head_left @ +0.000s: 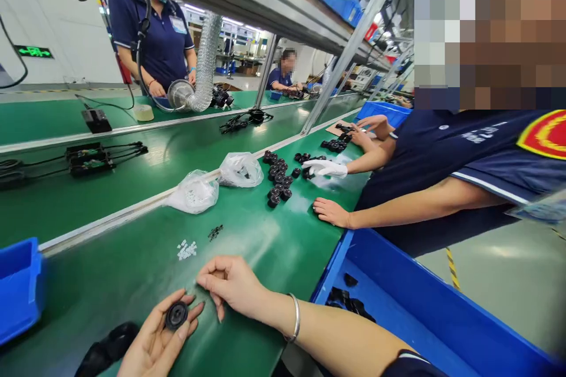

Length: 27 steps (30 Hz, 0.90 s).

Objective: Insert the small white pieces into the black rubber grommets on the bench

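Observation:
My left hand (159, 333) is closed around the edge of a round black plastic part (177, 315), its ringed, hollow face turned up. Just to the right of it, my right hand (232, 285) hovers over the green bench with thumb and forefinger pinched together. Whatever may be between those fingertips is too small to make out. Beyond my hands lie a small pile of white pieces (186, 250) and a small pile of tiny black pieces (215, 232). Dark, glossy black parts (108, 349) rest at the left, beside my left wrist.
Two clear plastic bags (194, 191) lie against the bench's divider. Round black parts (277, 177) are clustered farther along, near a co-worker's white-gloved hand (326, 168) and a bare hand (331, 212). A blue bin (398, 283) stands at the right, a blue tray (20, 288) at the left.

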{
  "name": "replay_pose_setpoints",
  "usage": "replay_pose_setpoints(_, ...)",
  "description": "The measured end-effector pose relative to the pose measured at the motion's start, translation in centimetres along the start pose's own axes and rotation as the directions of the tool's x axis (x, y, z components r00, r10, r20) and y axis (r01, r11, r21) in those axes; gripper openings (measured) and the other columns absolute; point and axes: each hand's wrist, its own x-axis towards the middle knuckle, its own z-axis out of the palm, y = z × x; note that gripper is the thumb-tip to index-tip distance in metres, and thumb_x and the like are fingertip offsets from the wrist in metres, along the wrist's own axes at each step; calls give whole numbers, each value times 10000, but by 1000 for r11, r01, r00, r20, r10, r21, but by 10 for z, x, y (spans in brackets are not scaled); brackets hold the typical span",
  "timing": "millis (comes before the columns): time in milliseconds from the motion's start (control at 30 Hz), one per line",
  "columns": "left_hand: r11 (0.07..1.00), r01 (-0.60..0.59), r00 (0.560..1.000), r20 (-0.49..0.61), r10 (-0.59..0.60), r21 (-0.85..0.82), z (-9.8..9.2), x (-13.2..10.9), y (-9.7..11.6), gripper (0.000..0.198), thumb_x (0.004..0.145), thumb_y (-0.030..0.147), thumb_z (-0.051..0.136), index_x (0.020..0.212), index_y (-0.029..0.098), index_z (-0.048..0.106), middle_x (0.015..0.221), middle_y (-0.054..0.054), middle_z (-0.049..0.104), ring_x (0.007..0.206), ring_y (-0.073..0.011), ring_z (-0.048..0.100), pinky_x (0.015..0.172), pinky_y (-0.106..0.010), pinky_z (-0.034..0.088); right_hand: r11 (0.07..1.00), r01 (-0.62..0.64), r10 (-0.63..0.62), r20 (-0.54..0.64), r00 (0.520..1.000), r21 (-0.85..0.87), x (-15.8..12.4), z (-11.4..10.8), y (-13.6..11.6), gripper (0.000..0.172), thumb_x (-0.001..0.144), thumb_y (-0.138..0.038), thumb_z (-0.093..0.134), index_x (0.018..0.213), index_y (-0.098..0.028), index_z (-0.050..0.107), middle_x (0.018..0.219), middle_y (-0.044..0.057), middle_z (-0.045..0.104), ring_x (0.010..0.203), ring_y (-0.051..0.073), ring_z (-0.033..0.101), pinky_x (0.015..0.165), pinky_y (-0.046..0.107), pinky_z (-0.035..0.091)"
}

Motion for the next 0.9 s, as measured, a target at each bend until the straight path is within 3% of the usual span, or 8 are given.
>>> replay_pose_setpoints(200, 999, 53, 993, 103, -53, 1, 1, -6, 16, 511, 784, 411, 760, 1197, 204, 542, 1280, -103, 637, 1195, -293, 628, 1027, -394, 521, 991, 36, -39, -17, 999, -132, -6, 3, 2, 395, 845, -539, 662, 888, -148, 624, 460, -77, 518, 356, 96, 530, 384, 177, 415)
replay_pose_setpoints(333, 999, 35, 993, 115, -33, -9, 2, -7, 21, 476, 804, 359, 736, 1205, 202, 534, 1277, -94, 630, 1172, -271, 639, 1042, -409, 491, 922, 195, -193, 38, 980, -333, -10, 3, 2, 267, 929, -419, 600, 878, -162, 653, 675, -18, 593, 383, 67, 521, 380, 191, 428)
replay_pose_setpoints(400, 1000, 23, 992, 123, -23, 0, 3, -8, 21, 483, 812, 335, 722, 1229, 197, 520, 1239, -91, 650, 1169, -254, 636, 1059, -408, 469, 799, 361, -358, 101, 928, -481, -12, 5, 3, 201, 961, -331, 566, 886, -169, 657, 806, 22, 620, 474, 75, 563, 444, 206, 479)
replay_pose_setpoints(467, 1000, 10, 991, 133, -14, 28, 4, -9, 21, 494, 829, 322, 694, 1263, 188, 501, 1187, -91, 672, 1157, -241, 635, 1065, -407, 457, 612, 518, -511, 202, 836, -598, -14, 8, 5, 145, 981, -235, 529, 932, -171, 650, 848, 45, 634, 651, 116, 628, 587, 234, 536)
replay_pose_setpoints(567, 996, -23, 989, 150, 10, 89, 3, -10, 19, 499, 859, 307, 643, 1313, 178, 480, 1110, -88, 695, 1141, -240, 631, 1043, -406, 469, 327, 622, -616, 339, 711, -711, -15, 12, 9, 136, 993, -155, 488, 1010, -150, 623, 890, 75, 646, 816, 149, 641, 692, 255, 545)
replay_pose_setpoints(700, 969, -94, 988, 144, 62, 227, -1, -11, 14, 483, 885, 289, 600, 1349, 204, 497, 1038, -77, 702, 1096, -247, 643, 970, -389, 517, 38, 587, -616, 444, 651, -808, -15, 17, 12, 149, 1002, -137, 467, 1022, -124, 614, 856, 70, 649, 706, 131, 625, 584, 231, 508)
replay_pose_setpoints(900, 921, -165, 983, 140, 122, 352, -4, -12, 7, 476, 901, 275, 569, 1371, 231, 509, 1010, -71, 685, 986, -232, 672, 885, -374, 562, -123, 591, -595, 536, 599, -797, -17, 22, 6, 163, 994, -103, 462, 967, -97, 623, 796, 68, 643, 665, 140, 621, 567, 248, 513)
